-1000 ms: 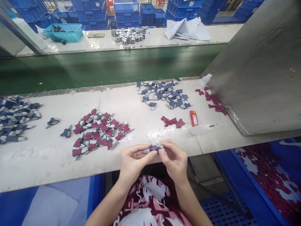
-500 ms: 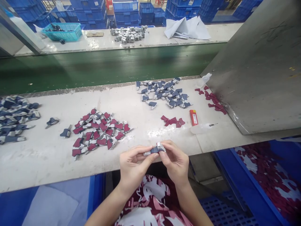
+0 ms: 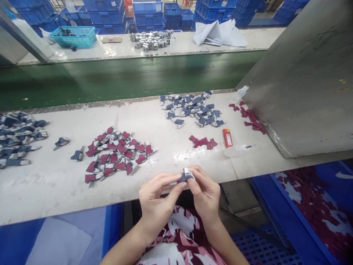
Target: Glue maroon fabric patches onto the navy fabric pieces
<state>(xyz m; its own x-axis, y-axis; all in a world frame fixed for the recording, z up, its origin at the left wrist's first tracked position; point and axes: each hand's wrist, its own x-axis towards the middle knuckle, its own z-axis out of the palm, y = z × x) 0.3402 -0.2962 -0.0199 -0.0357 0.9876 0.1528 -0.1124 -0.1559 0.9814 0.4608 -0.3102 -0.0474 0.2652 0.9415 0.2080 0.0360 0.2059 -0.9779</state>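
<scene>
Both of my hands meet at the table's front edge around one small navy and grey piece [image 3: 185, 176]. My left hand [image 3: 158, 198] pinches its left end between thumb and fingers. The right end, with a light grey block on top, sits between the thumb and fingers of my right hand [image 3: 204, 193]. Ahead and to the left lies a heap of maroon and grey pieces [image 3: 118, 152]. Farther ahead is a group of navy and grey pieces [image 3: 193, 108], with loose maroon patches [image 3: 202, 142] nearer to me.
A red lighter [image 3: 227, 138] and a clear needle-tipped bottle [image 3: 237, 151] lie right of the patches. A metal panel [image 3: 309, 84] rises at the right. More navy pieces [image 3: 19, 136] are piled far left. A green belt [image 3: 138, 77] runs behind the table.
The held piece has tilted slightly, its left end lower and more covered by my left fingers. My left hand has shifted a little left and down.
</scene>
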